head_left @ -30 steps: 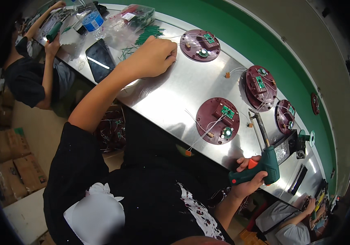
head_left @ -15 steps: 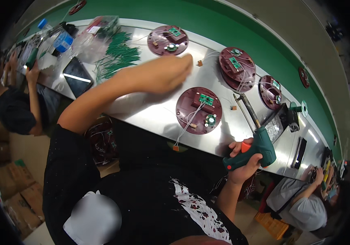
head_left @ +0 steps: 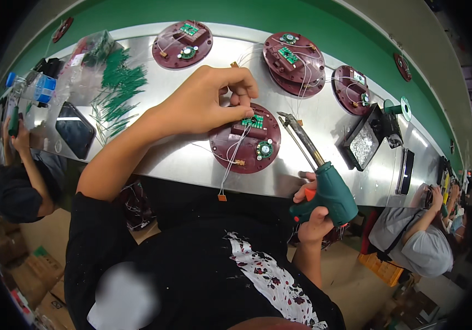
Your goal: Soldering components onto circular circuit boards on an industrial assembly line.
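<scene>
My left hand [head_left: 219, 100] comes down over the nearest round maroon plate [head_left: 222, 144], thumb and fingers closed in a pinch at the edge of its green circuit board [head_left: 256, 121]. Whatever lies between the fingertips is hidden. Thin white wires run from the board across the plate to a small orange-brown tab [head_left: 222, 198] hanging past the bench edge. In my right hand [head_left: 315, 223] is a green soldering gun [head_left: 333, 190] with a red trigger. Its metal tip points up and left, just right of the plate and apart from it.
More maroon plates with boards stand behind: one far left [head_left: 164, 50], a stack [head_left: 302, 82], one to the right [head_left: 344, 91]. Green wires [head_left: 120, 82], a phone [head_left: 74, 129] and a bottle [head_left: 40, 88] lie left. A solder spool [head_left: 405, 109] and black tray [head_left: 363, 144] stand right. Co-workers sit on both sides.
My left hand has come from the back of the bench onto the nearest plate's circuit board, its fingers now pinched. The soldering gun has moved closer to that plate. The whole view has shifted.
</scene>
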`<state>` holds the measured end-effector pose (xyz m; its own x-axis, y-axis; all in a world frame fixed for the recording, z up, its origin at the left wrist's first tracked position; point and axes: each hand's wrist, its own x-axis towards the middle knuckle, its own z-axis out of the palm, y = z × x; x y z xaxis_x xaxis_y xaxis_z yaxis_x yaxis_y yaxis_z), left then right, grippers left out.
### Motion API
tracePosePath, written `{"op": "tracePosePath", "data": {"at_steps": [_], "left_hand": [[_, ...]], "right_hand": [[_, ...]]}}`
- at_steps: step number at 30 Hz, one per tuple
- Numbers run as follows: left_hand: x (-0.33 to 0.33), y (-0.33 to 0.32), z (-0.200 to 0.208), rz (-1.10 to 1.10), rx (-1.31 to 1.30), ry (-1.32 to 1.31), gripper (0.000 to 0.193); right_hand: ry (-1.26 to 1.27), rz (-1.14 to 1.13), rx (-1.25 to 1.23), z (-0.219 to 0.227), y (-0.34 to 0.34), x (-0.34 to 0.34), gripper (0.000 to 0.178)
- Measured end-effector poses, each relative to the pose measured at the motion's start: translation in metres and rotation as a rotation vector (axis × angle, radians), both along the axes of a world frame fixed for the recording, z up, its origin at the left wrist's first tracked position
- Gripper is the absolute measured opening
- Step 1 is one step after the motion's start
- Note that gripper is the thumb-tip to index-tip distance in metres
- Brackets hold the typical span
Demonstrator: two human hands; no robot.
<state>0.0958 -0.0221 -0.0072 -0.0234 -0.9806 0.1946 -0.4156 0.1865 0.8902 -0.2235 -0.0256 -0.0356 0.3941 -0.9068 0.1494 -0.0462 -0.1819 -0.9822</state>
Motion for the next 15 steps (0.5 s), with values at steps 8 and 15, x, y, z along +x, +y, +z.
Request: {"op": "tracePosePath", "data": {"at_steps": [8, 15], "left_hand": [[-0.004, 0.000, -0.002, 0.001, 0.068, 0.044, 0.019], [-0.007, -0.001, -0.001, -0.009, 0.028, -0.029, 0.020]], "right_hand": [[0.073, -0.010, -0.045, -0.009, 0.006, -0.001, 0.086], [0.069, 0.063, -0.118, -0.016, 0.002, -0.008, 0.068]]}}
